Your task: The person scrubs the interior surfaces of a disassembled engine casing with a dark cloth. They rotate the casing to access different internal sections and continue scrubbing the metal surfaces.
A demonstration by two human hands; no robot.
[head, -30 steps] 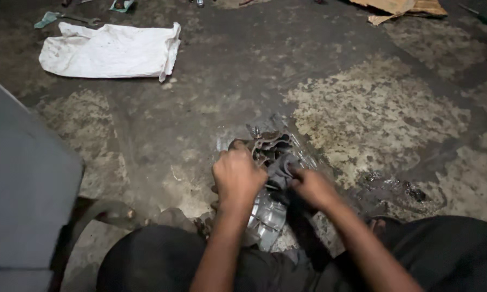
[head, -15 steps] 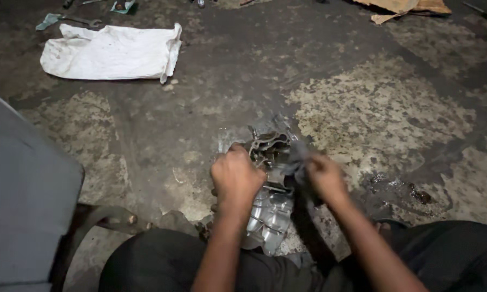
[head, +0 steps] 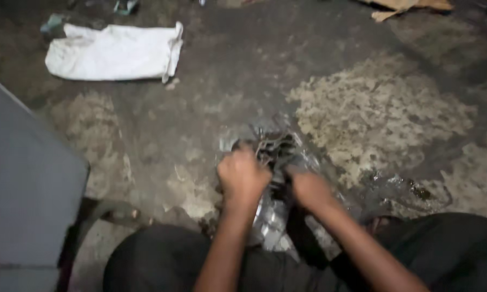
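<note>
Hands are busy low on the floor (head: 362, 108), where a person in dark trousers sits with a silvery metal casting (head: 273, 216) wedged between the knees. It looks like an engine case part, ribbed and shiny where the light catches it, with its upper end resting on the stained concrete and its lower end tucked in toward the lap. The left hand (head: 242, 176) sits on the top left of the casting, curled into a tight fist with the knuckles up; the fingers are closed round something on the part, though what exactly is hidden beneath the hand. The right hand (head: 310, 189) is just beside it, on the right of the casting, also closed, and it seems to press a dark rag (head: 280, 162) against the metal, though the blur makes that hard to be sure of. The two hands are near each other but do not touch. Well apart from them, up at the far left, a white sack (head: 113, 53) lies flat on the floor, with a small greenish object (head: 54, 24) just beyond its corner. A flat grey panel (head: 21, 194) fills the left edge of the view, close by the person's left knee, and a scrap of brown cardboard (head: 406, 5) lies at the far top right.
</note>
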